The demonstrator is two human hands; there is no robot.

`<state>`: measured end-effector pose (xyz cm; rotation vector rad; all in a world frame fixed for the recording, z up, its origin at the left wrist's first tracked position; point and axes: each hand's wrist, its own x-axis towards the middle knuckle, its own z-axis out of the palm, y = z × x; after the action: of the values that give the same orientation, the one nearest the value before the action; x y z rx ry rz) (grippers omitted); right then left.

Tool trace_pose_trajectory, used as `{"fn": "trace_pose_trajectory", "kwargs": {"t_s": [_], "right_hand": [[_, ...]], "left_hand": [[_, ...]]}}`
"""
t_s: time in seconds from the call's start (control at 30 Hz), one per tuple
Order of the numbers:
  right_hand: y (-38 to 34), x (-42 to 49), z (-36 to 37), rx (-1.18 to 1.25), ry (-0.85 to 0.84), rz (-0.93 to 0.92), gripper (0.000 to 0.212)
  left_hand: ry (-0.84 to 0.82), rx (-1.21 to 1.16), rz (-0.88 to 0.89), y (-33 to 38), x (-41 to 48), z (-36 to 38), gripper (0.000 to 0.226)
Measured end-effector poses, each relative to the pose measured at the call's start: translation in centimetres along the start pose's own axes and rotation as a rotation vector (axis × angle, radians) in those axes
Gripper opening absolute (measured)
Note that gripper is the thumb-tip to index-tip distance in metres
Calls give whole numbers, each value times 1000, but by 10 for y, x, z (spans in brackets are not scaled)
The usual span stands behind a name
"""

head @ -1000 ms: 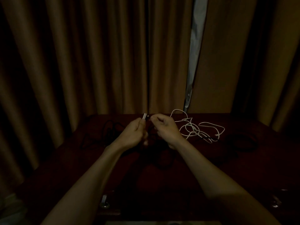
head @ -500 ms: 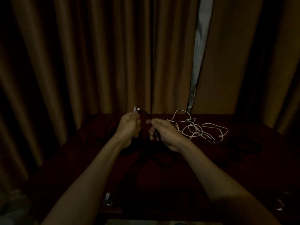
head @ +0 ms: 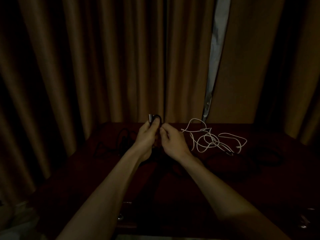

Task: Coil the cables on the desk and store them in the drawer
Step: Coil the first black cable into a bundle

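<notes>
Left hand raised over the far middle of the desk, palm turned inward, thumb and fingers pinched on a black cable just below its silvery plug, which sticks up above the knuckles. Small black loop arching from that pinch over to the right. Right hand just beside the left, nearly touching it, back of the hand toward the camera, fingers curled in with thumb and forefinger closed on the same black cable at the loop's right end. Both forearms bare, reaching in from the near edge and converging toward the middle, wrists roughly straight. Rest of the black cable lost against the dark wood below the hands; cannot tell its path.

Right of the hands, loose on the desk: white cable, uncoiled, in tangled loops, one loop rising toward the far edge. Further right, a dark coil, faint. Left of the hands, another dark cable, barely readable. On the near front of the desk, a small metal knob, presumably the drawer's. Behind the desk, brown curtains in heavy folds, with a pale slit between two panels.
</notes>
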<state>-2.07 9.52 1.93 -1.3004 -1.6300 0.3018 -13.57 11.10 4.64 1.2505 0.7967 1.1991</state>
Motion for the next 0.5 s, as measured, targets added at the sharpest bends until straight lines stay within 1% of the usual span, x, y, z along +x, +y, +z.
{"fn": "trace_pose_trajectory", "kwargs": {"t_s": [0.03, 0.13, 0.23, 0.3, 0.37, 0.43, 0.5], "right_hand": [[-1, 0, 0, -10, -11, -6, 22], [-2, -3, 2, -63, -21, -32, 34], [-4, -6, 3, -144, -21, -30, 18], [-4, -7, 2, -191, -79, -31, 14], [-2, -8, 0, -162, -154, -22, 9], [1, -9, -3, -164, -224, -12, 13], [3, -11, -7, -231, -292, 3, 22]], "left_hand": [[4, -4, 10, -2, 1, 0, 30], [24, -11, 19, -6, 3, 0, 30], [45, 6, -3, -7, 0, 3, 28], [68, 40, -11, -8, 2, 2, 29], [108, 35, -23, -7, 9, -3, 31], [152, 32, -29, -1, 15, -12, 32], [173, -3, -28, 5, 21, -18, 30]]}}
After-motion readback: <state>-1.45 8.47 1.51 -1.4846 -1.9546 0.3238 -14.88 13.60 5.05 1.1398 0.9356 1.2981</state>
